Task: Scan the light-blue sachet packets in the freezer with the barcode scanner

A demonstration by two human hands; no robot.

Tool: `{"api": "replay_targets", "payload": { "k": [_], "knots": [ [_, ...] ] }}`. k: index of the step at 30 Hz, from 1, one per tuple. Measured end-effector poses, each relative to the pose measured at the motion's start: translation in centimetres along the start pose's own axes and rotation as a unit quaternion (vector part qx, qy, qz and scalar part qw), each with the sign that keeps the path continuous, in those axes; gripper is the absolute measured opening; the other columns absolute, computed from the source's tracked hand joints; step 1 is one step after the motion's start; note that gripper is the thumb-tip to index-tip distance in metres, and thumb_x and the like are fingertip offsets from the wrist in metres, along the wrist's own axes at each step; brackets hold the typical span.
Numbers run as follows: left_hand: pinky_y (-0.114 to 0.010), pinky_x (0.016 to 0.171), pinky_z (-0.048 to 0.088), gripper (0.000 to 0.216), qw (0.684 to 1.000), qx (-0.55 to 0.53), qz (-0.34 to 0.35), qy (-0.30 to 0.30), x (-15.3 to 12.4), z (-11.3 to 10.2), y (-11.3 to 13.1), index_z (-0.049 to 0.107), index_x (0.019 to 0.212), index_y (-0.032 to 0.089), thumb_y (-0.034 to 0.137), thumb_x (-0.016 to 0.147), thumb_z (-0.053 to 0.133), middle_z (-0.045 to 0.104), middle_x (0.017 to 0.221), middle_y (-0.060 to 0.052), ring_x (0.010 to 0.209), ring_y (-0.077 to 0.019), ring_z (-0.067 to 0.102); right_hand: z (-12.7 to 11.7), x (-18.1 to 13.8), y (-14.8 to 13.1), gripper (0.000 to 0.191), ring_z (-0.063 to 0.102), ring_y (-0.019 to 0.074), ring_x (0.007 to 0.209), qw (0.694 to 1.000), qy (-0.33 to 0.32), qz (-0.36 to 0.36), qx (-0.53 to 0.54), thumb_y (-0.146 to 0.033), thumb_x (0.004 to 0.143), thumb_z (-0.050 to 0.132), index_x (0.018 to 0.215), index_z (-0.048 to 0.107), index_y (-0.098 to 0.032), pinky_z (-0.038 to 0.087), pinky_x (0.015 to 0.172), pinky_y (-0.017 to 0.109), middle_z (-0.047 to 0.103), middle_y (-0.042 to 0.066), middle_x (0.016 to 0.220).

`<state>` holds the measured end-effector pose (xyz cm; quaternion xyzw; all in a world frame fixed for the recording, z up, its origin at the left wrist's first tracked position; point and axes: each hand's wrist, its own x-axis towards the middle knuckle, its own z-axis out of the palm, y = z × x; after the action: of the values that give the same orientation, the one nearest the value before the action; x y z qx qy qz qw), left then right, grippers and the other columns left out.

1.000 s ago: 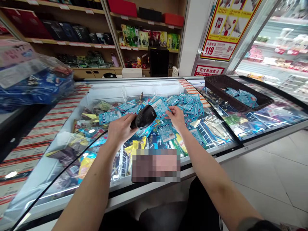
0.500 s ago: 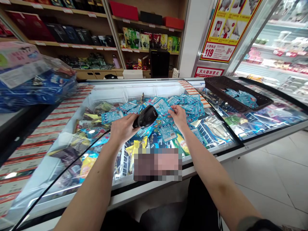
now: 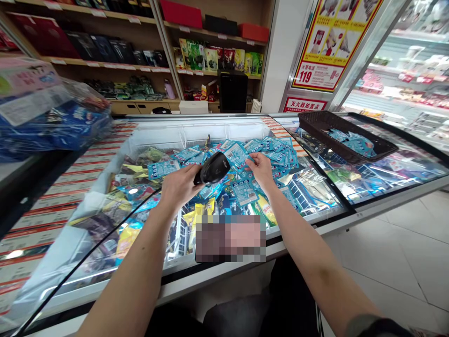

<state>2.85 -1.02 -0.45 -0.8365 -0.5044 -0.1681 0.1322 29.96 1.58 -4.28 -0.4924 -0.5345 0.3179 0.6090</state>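
Observation:
My left hand (image 3: 178, 186) is closed around the handle of a black barcode scanner (image 3: 212, 169), whose head points right and away over an open chest freezer (image 3: 224, 128). My right hand (image 3: 260, 170) pinches the edge of a light blue packet (image 3: 235, 154) that lies on a heap of similar blue packets (image 3: 277, 152) inside the freezer. A black cable (image 3: 105, 234) runs from the scanner down to the lower left. Another blue packet with a barcode label (image 3: 245, 193) lies just below the scanner.
A dark plastic basket (image 3: 317, 127) with a few blue packets sits on the freezer's glass lid at the right. Wrapped blue goods (image 3: 56, 124) are stacked at the left. Shelves of boxed goods (image 3: 115, 51) stand behind. Tiled floor (image 3: 396, 252) lies to the right.
The view shifted slightly. Both hands stay over the packet heap almost unmoved, the scanner still held and the right fingers still on the packet.

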Motion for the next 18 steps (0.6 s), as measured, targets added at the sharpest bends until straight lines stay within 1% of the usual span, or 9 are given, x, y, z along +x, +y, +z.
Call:
{"api": "replay_targets", "payload": {
  "k": [7, 10, 13, 15, 18],
  "knots": [
    [-0.031, 0.062, 0.043, 0.04, 1.0, 0.001, 0.001, 0.001, 0.0, 0.2, -0.2, 0.056, 0.118, 0.023, 0.039, 0.082, 0.051, 0.067, 0.111, -0.007, 0.096, -0.0257, 0.064, -0.1, 0.0, 0.1, 0.032, 0.065, 0.0176, 0.062, 1.0, 0.003, 0.012, -0.02, -0.047, 0.074, 0.062, 0.093, 0.056, -0.022, 0.058, 0.062, 0.037, 0.064, 0.001, 0.082],
    [-0.031, 0.061, 0.042, 0.04, 1.0, 0.001, -0.003, -0.002, 0.0, 0.0, 0.0, 0.056, 0.119, 0.023, 0.039, 0.082, 0.05, 0.067, 0.11, -0.007, 0.095, -0.0258, 0.064, -0.4, -0.1, -0.1, 0.039, 0.063, 0.0168, 0.062, 0.999, 0.039, 0.002, -0.011, -0.046, 0.074, 0.062, 0.104, 0.054, -0.022, 0.058, 0.062, 0.036, 0.064, 0.001, 0.083],
    [-0.03, 0.061, 0.042, 0.039, 1.0, -0.001, -0.003, -0.014, 0.0, -0.3, 0.2, 0.056, 0.118, 0.023, 0.039, 0.083, 0.049, 0.067, 0.111, -0.007, 0.095, -0.0259, 0.064, -0.9, 0.0, -0.4, 0.045, 0.062, 0.0162, 0.066, 0.997, 0.08, -0.006, -0.02, -0.045, 0.077, 0.061, 0.115, 0.049, -0.024, 0.059, 0.065, 0.036, 0.063, 0.0, 0.082],
    [-0.03, 0.061, 0.042, 0.038, 1.0, -0.001, 0.0, -0.019, 0.0, -0.3, 0.2, 0.057, 0.117, 0.023, 0.039, 0.083, 0.048, 0.067, 0.111, -0.007, 0.096, -0.0259, 0.064, -1.3, 0.1, -0.4, 0.045, 0.063, 0.0167, 0.07, 0.995, 0.099, -0.008, -0.03, -0.046, 0.079, 0.058, 0.117, 0.047, -0.024, 0.059, 0.069, 0.036, 0.063, 0.002, 0.087],
    [-0.03, 0.061, 0.042, 0.038, 1.0, 0.002, 0.005, -0.017, -0.1, -0.2, 0.0, 0.057, 0.117, 0.023, 0.038, 0.083, 0.048, 0.067, 0.111, -0.007, 0.097, -0.0257, 0.064, -1.7, 0.5, -0.3, 0.047, 0.065, 0.018, 0.076, 0.992, 0.123, -0.016, -0.033, -0.046, 0.081, 0.056, 0.119, 0.044, -0.022, 0.058, 0.072, 0.038, 0.062, 0.008, 0.104]
  ]
}}
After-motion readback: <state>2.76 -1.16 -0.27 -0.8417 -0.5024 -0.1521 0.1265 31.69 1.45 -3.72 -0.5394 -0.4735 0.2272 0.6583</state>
